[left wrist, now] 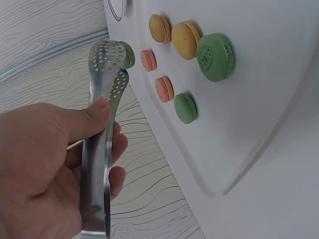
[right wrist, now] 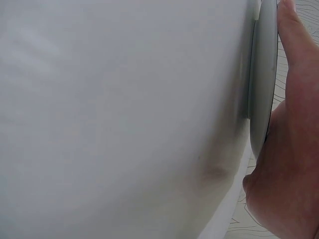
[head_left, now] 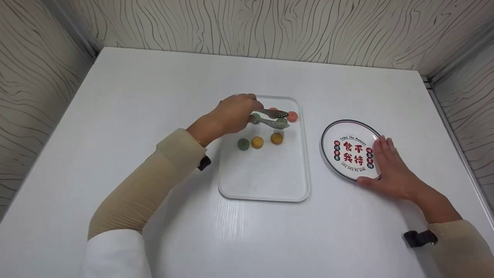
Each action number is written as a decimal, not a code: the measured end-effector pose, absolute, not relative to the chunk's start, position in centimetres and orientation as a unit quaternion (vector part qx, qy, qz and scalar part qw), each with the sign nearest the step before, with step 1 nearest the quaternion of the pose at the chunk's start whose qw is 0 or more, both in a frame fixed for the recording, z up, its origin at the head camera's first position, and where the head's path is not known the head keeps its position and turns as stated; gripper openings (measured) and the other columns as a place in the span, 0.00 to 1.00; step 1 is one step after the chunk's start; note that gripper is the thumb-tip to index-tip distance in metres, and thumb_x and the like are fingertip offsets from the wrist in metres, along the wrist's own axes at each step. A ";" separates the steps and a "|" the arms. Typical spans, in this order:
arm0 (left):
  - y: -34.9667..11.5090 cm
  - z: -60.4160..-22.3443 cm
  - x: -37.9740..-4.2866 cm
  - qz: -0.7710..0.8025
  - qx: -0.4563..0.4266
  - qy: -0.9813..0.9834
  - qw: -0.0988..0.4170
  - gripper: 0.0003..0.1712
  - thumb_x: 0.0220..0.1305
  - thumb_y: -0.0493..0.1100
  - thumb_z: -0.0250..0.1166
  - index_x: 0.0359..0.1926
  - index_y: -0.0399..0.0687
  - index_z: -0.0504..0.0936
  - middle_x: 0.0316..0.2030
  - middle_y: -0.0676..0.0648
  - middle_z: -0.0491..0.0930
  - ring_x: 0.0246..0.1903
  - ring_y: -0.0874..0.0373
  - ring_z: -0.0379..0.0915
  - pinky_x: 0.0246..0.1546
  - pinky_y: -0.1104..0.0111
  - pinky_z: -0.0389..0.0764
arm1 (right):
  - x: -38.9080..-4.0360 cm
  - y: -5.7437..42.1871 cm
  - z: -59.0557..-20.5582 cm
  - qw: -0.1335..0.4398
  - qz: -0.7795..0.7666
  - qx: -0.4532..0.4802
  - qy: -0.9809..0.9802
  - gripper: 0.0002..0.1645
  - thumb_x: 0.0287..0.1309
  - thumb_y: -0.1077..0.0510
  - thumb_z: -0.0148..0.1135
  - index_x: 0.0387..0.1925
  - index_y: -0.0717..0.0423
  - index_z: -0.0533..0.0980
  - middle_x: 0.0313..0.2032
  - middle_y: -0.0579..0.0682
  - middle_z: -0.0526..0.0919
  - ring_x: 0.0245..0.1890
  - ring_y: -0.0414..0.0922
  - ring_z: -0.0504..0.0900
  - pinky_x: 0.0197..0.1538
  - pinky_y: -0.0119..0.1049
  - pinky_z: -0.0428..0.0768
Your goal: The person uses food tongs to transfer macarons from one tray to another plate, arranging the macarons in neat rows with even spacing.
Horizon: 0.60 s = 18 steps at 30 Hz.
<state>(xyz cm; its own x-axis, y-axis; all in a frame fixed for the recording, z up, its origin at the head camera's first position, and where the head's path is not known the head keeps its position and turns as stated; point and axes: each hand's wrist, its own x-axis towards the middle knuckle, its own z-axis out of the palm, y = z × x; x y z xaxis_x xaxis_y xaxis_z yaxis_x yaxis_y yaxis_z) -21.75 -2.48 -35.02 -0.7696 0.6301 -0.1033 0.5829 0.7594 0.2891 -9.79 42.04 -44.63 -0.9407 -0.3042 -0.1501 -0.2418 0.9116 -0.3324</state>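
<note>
My left hand [head_left: 236, 113] grips metal tongs [left wrist: 97, 144] with perforated tips above the far part of a white tray [head_left: 266, 181]. A green macaron [left wrist: 128, 56] sits between the tong tips, partly hidden by one of them. Below on the tray lie two yellow macarons [head_left: 257, 142], two pinkish-orange macarons [head_left: 292, 116] and two more green ones, one green macaron [head_left: 243, 144] being beside the yellow pair. To the right, my right hand [head_left: 393, 173] rests against the near right rim of a white plate [head_left: 349, 131], fingers fairly straight and thumb along the edge.
The plate bears red lettering and a dark rim line, and stands a little right of the tray. Both are on a white table [head_left: 154, 88]. Wood-grain patterned panels [head_left: 270, 31] border the table at the back and sides.
</note>
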 end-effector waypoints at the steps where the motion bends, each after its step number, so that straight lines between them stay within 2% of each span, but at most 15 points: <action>1: -2.2 -35.0 -21.8 0.120 0.325 0.933 0.098 0.21 0.68 0.37 0.68 0.61 0.48 0.82 0.55 0.47 0.80 0.56 0.53 0.76 0.61 0.58 0.75 | -9.8 42.0 -44.7 0.099 -0.157 -0.141 0.973 0.73 0.60 0.35 0.67 0.76 0.75 0.31 0.76 0.75 0.29 0.77 0.65 0.22 0.75 0.43 0.23; 7: -0.8 -35.1 -22.1 0.119 0.323 0.934 0.098 0.22 0.70 0.39 0.67 0.63 0.51 0.81 0.58 0.47 0.79 0.57 0.53 0.75 0.60 0.55 0.75 | -9.7 42.1 -44.7 0.099 -0.158 -0.140 0.972 0.73 0.60 0.35 0.67 0.76 0.75 0.31 0.76 0.75 0.29 0.77 0.65 0.22 0.75 0.42 0.23; 18: 1.3 -34.9 -22.7 0.111 0.334 0.929 0.110 0.20 0.72 0.41 0.65 0.63 0.49 0.80 0.57 0.48 0.79 0.52 0.55 0.74 0.59 0.62 0.76 | -9.8 42.0 -44.6 0.102 -0.155 -0.136 0.973 0.74 0.60 0.34 0.66 0.76 0.75 0.31 0.76 0.74 0.28 0.77 0.65 0.22 0.76 0.45 0.24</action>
